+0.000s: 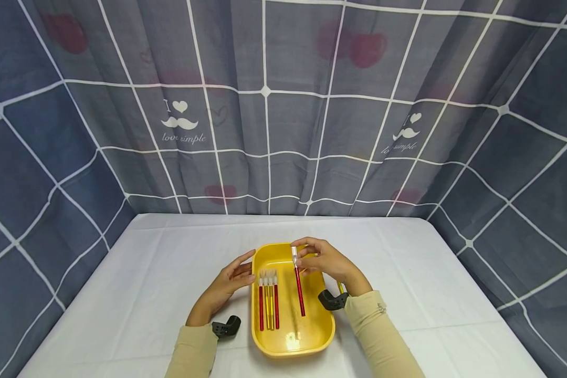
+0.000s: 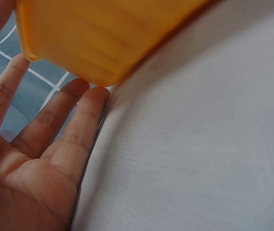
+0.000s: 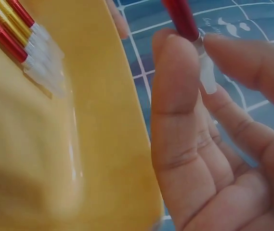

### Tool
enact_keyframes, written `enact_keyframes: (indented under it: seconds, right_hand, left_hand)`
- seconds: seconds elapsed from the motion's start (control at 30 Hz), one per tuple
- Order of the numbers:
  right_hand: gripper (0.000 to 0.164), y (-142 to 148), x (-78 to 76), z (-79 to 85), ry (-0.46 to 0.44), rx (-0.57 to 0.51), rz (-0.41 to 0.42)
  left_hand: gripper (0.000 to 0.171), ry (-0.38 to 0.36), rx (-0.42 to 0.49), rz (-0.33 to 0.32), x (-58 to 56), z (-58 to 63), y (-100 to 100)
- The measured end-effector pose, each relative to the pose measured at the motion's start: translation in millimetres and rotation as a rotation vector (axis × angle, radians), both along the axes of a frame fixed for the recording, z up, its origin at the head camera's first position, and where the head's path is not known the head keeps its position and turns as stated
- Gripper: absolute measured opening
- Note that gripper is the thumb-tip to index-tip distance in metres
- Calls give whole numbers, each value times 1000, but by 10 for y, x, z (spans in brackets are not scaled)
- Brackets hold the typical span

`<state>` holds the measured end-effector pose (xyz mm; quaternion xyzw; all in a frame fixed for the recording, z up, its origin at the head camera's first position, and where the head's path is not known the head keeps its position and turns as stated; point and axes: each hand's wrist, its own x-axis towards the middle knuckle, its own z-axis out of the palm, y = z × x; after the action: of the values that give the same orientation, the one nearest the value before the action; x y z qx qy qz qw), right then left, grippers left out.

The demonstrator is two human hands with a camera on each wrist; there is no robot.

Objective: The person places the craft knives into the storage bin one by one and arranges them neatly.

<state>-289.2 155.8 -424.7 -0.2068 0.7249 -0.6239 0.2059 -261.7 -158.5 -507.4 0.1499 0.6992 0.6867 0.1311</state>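
Observation:
My right hand (image 1: 328, 260) pinches a slim red craft knife (image 1: 300, 291) near its translucent-capped end. It hangs with its handle pointing down over the right half of a yellow plastic tray (image 1: 293, 344). In the right wrist view, thumb and fingertips meet around the silver collar and pale cap (image 3: 207, 74). Several similar red and gold craft knives (image 1: 269, 304) lie side by side in the tray's left half, capped ends away from me. My left hand (image 1: 231, 278) touches the tray's left wall with extended fingers; in the left wrist view its fingertips (image 2: 96, 96) meet the tray's underside edge.
A yellow item (image 1: 340, 287), mostly hidden by my right wrist, shows just right of the tray. White cloth (image 1: 170, 273) covers the table. Grey checked curtains (image 1: 236, 126) stand behind and at both sides. Black wrist devices (image 1: 227, 327) sit near my sleeves.

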Motion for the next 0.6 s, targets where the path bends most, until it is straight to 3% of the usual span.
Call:
enact_keyframes:
  seconds: [0.6]
  right_hand:
    - [44, -253, -34, -61, -35, 115, -18]
  left_hand:
    - [76, -3, -4, 1, 8, 4, 0]
